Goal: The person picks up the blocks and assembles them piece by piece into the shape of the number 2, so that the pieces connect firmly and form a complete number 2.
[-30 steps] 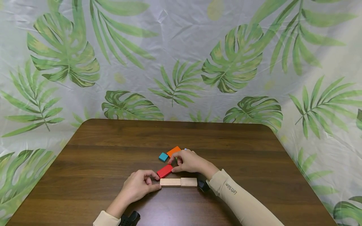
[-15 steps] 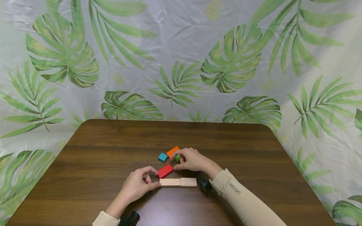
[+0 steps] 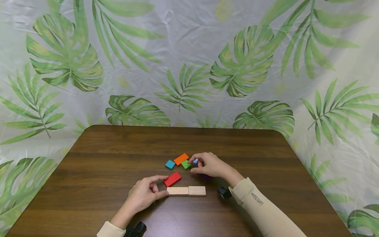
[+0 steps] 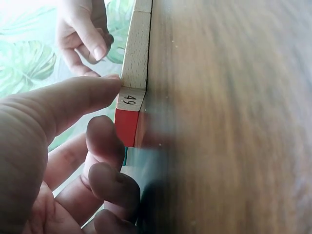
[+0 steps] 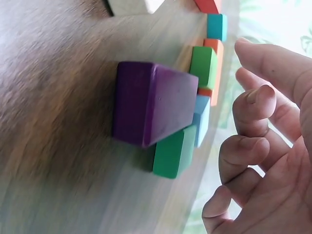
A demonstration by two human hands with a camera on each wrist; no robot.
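Note:
Two plain wooden blocks, a left one [image 3: 177,191] and a right one [image 3: 197,191], lie end to end on the table. My left hand [image 3: 145,192] rests by their left end, thumb at the corner of the block marked 49 [image 4: 129,100]. Its index finger reaches the red block [image 3: 173,179], which lies at a slant just behind. Further back, my right hand [image 3: 208,164] is over the coloured blocks with fingers loosely bent and nothing between them. Near it are a green block [image 3: 186,165], a blue block [image 3: 195,161] and a purple block [image 5: 156,103], partly covered in the head view.
An orange block [image 3: 181,159] and a teal block [image 3: 170,164] lie behind the red one. A dark green block [image 5: 170,155] sits beside the purple one in the right wrist view. A leaf-print cloth [image 3: 189,65] hangs behind the brown table [image 3: 118,144].
My right hand has moved from the red block's right end to the right and slightly back, uncovering the green and blue blocks. The red block has shifted only slightly; my left hand stays nearly in place.

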